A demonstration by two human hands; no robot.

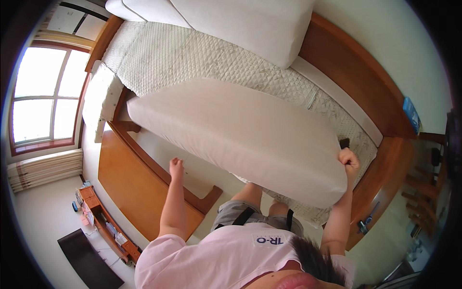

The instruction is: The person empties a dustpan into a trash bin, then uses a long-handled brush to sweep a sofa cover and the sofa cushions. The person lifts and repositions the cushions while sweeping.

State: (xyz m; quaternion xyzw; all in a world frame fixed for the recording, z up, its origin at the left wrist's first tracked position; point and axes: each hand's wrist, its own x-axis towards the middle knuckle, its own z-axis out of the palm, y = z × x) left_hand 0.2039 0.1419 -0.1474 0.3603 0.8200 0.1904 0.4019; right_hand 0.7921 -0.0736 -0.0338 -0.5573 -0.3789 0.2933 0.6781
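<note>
A long seat cushion in a pale beige cover [231, 119] lies at a slant across the wooden sofa, its near side overhanging the front edge. My right hand [349, 159] is closed on the cover at the cushion's right end, beside a small dark object [344, 143]. My left hand [177, 167] is raised over the floor with its fingers curled, apart from the cushion, and nothing shows in it. Under the cushion is a quilted pad [231, 61] with a leaf pattern.
Pale back cushions [245, 25] stand along the sofa's far side. A wooden coffee table [133, 173] is at my left, near my left forearm. The wooden armrest [382, 180] at my right holds small items. A folded quilted pad [101, 97] lies at the far left, by the window.
</note>
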